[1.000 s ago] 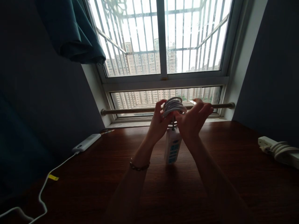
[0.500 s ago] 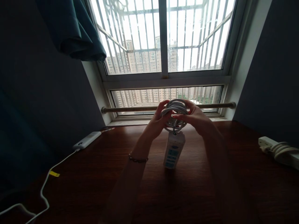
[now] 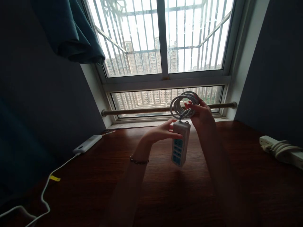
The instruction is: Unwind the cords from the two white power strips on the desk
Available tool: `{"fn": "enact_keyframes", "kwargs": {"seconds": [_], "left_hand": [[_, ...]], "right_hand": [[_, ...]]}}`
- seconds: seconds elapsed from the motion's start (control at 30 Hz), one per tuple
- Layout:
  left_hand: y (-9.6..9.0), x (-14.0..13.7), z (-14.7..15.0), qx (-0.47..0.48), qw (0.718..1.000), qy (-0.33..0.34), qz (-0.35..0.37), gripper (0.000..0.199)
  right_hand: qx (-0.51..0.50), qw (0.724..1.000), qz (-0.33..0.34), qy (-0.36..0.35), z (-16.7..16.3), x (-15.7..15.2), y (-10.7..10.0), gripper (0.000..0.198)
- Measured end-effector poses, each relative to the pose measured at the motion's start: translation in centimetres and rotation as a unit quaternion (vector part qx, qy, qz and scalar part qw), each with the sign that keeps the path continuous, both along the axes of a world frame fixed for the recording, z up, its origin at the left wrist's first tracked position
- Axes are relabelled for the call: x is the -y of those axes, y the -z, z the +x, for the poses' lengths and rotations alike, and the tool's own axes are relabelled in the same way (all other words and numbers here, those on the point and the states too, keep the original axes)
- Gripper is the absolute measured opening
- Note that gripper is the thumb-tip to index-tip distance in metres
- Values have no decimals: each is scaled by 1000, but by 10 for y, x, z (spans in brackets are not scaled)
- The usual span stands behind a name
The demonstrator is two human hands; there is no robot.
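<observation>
A white power strip with blue socket faces hangs upright above the brown wooden surface. My left hand grips its upper end, thumb across the front and fingers behind. From the top of the strip its grey cord rises into a coil of several loops. My right hand is closed around the right side of that coil, holding it up in front of the window.
At the left lies a white power bank with a white cable bearing a yellow tag. A second power strip, wrapped in its cord, lies far right. Behind, a horizontal rail crosses below the barred window; a blue curtain hangs upper left.
My left hand has let go of the coil and moved down onto the power strip. My right hand has raised the coil slightly, and its loops have opened wider.
</observation>
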State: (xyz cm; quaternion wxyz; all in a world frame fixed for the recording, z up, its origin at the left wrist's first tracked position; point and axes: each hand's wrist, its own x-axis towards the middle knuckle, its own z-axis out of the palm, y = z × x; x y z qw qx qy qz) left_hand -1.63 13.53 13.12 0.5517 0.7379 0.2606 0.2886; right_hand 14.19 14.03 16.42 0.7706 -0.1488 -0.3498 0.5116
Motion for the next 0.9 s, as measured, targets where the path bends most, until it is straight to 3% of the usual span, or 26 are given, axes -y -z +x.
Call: {"fn": "enact_keyframes", "kwargs": {"seconds": [0.13,0.23,0.37,0.47,0.6,0.73,0.9], "left_hand": [[13,-2,27,59,984,-131,101,60],[16,-9,27,-36,968,-193,158,50],[11,-23,-2,-108,939,-229,231,47],[8,-31,-23,-169,900,-275,291,52],[12,-43,-38,-274,848,-314,329,56],[25,-57,-42,-369,793,-340,345,59],[50,-74,-40,-464,736,-341,355,56]], "right_hand": [[-39,998,34,29,11,-7,1,16],[-15,997,18,69,28,-16,7,27],[-21,976,-11,215,51,-35,22,34],[-75,974,-91,191,60,-52,36,40],[-118,963,-132,204,66,-74,57,34],[-131,955,-171,203,69,-95,84,33],[-102,955,-243,133,68,-117,124,26]]}}
